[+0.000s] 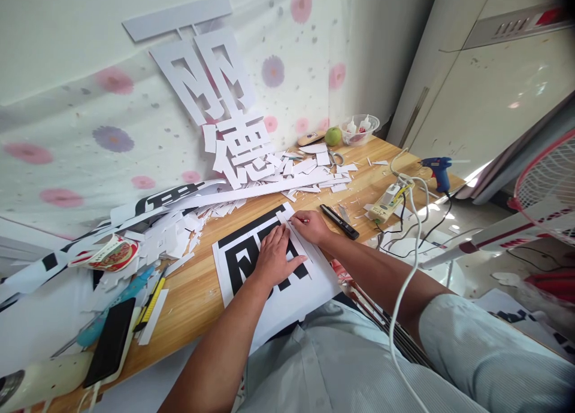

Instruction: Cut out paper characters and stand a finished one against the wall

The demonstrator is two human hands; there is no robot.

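A white sheet (287, 305) printed with a large black character lies at the table's front edge. My left hand (275, 254) rests flat on it, thumb spread, its fingertips at a narrow white strip (290, 233) laid over the print. My right hand (309, 226) is closed in a pinch on a thin red pencil (305, 221) close to the strip's far end; the pencil's tip is hard to make out. Just right of that hand lies a black utility knife (339, 221), with a small loose blade (344, 214) beside it.
White offcuts (309, 167) pile along the wall beneath cut-out white characters (245, 140). At left are a yellow cutter (153, 302), a black phone (110, 341) and a paper bowl (114, 254). At right, a power strip (389, 200), a blue glue gun (438, 170) and a trailing white cable (406, 281).
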